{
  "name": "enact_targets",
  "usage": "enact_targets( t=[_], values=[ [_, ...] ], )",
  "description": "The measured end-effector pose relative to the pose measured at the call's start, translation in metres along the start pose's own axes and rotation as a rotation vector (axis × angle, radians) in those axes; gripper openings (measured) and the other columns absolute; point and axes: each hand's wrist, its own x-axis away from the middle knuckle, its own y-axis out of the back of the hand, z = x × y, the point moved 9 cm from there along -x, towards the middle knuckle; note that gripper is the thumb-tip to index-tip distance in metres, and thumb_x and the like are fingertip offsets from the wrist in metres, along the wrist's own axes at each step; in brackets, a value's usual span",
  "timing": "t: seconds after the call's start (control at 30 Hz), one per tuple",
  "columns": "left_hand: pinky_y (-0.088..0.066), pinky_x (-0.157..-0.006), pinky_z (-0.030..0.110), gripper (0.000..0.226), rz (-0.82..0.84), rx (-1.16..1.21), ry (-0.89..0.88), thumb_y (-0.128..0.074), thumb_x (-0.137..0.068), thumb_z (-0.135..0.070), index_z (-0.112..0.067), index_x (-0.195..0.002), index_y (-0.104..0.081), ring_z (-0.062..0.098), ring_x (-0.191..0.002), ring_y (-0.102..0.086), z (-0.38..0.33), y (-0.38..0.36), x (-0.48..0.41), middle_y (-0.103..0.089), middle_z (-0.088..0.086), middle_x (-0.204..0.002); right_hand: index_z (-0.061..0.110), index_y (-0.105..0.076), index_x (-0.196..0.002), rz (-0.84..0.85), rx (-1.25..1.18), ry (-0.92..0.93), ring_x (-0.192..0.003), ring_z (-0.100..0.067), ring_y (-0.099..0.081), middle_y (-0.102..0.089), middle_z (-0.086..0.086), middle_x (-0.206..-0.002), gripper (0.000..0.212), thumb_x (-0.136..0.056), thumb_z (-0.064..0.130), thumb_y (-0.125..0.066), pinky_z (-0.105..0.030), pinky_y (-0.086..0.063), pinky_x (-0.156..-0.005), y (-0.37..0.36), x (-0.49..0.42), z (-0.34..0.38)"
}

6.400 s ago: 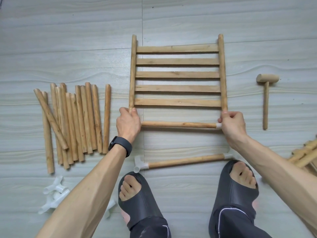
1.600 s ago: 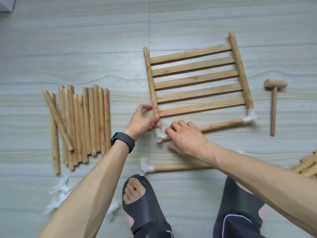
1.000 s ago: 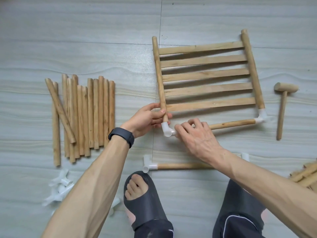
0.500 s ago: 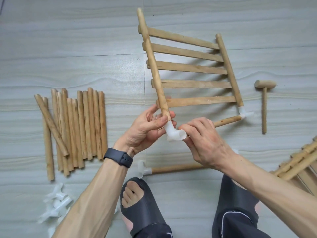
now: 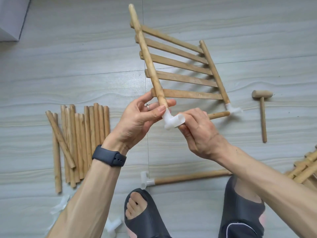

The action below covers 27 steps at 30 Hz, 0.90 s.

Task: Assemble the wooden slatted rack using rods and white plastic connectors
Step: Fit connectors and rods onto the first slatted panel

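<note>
The wooden slatted panel is tilted up on its right rail, its left rail lifted toward me. My left hand pinches the lower end of that left rail just above a white plastic corner connector. My right hand grips the connector and the near end of the cross rod that runs to a second white connector on the right rail's foot.
Several loose rods lie on the floor at the left. A rod with a white connector lies near my feet. Loose white connectors sit at lower left. A wooden mallet lies right; more wooden parts at the right edge.
The panel was flat on the floor; its left side has been raised and tilted. Both hands moved to the left corner connector and lifted it toward me.
</note>
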Motion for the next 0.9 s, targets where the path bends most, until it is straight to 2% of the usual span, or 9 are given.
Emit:
enact_targets(
  t=[0.1, 0.2, 0.3, 0.37, 0.43, 0.57, 0.73, 0.9],
  values=[
    [-0.054, -0.093, 0.031, 0.058, 0.049, -0.115, -0.023, -0.066, -0.083, 0.002, -0.008, -0.138, -0.05, 0.022, -0.092, -0.07, -0.011, -0.006, -0.002, -0.075, 0.016, -0.104, 0.016, -0.049, -0.119, -0.015, 0.004, 0.011, -0.082, -0.03, -0.052, -0.061, -0.011, -0.099, 0.025, -0.109, 0.031, -0.032, -0.036, -0.037, -0.078, 0.002, 0.002, 0.001],
    [-0.055, -0.088, 0.032, 0.066, 0.092, 0.019, -0.017, -0.064, -0.086, 0.004, -0.011, -0.146, -0.044, 0.024, -0.092, -0.07, -0.016, -0.012, -0.005, -0.073, 0.014, -0.102, 0.017, -0.049, -0.118, -0.073, -0.036, -0.009, -0.083, -0.029, -0.052, -0.061, -0.011, -0.1, 0.024, -0.109, 0.031, -0.032, -0.038, -0.041, -0.077, 0.008, -0.005, 0.002],
    [-0.055, -0.087, 0.033, 0.08, 0.133, 0.089, 0.003, -0.083, -0.075, -0.006, -0.017, -0.145, -0.046, 0.025, -0.093, -0.068, -0.016, -0.017, -0.008, -0.07, 0.012, -0.102, 0.017, -0.049, -0.118, -0.098, -0.05, -0.004, -0.083, -0.031, -0.053, -0.061, -0.012, -0.1, 0.023, -0.11, 0.03, -0.032, -0.046, -0.046, -0.073, 0.012, -0.009, 0.003],
    [-0.056, -0.086, 0.034, 0.087, 0.111, 0.086, 0.016, -0.092, -0.064, -0.016, -0.018, -0.14, -0.051, 0.026, -0.091, -0.068, -0.014, -0.018, -0.009, -0.069, 0.013, -0.098, 0.018, -0.049, -0.121, -0.114, -0.048, 0.009, -0.083, -0.029, -0.052, -0.061, -0.011, -0.1, 0.022, -0.11, 0.029, -0.034, -0.045, -0.046, -0.072, 0.015, -0.006, 0.003],
    [-0.057, -0.086, 0.034, 0.085, 0.086, 0.101, 0.023, -0.094, -0.062, -0.018, -0.019, -0.137, -0.054, 0.026, -0.09, -0.068, -0.009, -0.017, -0.009, -0.07, 0.012, -0.095, 0.019, -0.049, -0.124, -0.117, -0.056, 0.017, -0.083, -0.028, -0.051, -0.061, -0.009, -0.102, 0.022, -0.11, 0.028, -0.035, -0.042, -0.045, -0.073, 0.017, -0.003, 0.002],
    [-0.058, -0.085, 0.032, 0.074, 0.062, 0.119, 0.03, -0.085, -0.069, -0.009, -0.021, -0.137, -0.059, 0.027, -0.093, -0.074, -0.007, -0.015, -0.007, -0.073, 0.015, -0.104, 0.019, -0.051, -0.122, -0.085, -0.04, -0.013, -0.085, -0.029, -0.054, -0.063, -0.009, -0.104, 0.023, -0.109, 0.03, -0.036, -0.043, -0.046, -0.076, 0.015, -0.002, -0.002],
    [-0.058, -0.083, 0.033, 0.077, -0.005, 0.119, -0.006, -0.087, -0.067, -0.014, -0.018, -0.137, -0.057, 0.025, -0.087, -0.073, -0.009, -0.019, -0.01, -0.073, 0.012, -0.097, 0.017, -0.051, -0.12, -0.126, -0.043, -0.032, -0.084, -0.025, -0.048, -0.061, -0.011, -0.101, 0.024, -0.11, 0.031, -0.034, -0.042, -0.044, -0.074, 0.023, -0.002, -0.005],
    [-0.059, -0.081, 0.033, 0.068, -0.013, 0.115, -0.005, -0.08, -0.074, -0.006, -0.018, -0.137, -0.056, 0.026, -0.091, -0.075, -0.007, -0.023, -0.01, -0.074, 0.012, -0.099, 0.018, -0.051, -0.121, -0.098, -0.039, -0.041, -0.084, -0.029, -0.054, -0.063, -0.011, -0.103, 0.024, -0.109, 0.032, -0.035, -0.044, -0.046, -0.077, 0.025, -0.002, -0.007]
  ],
)
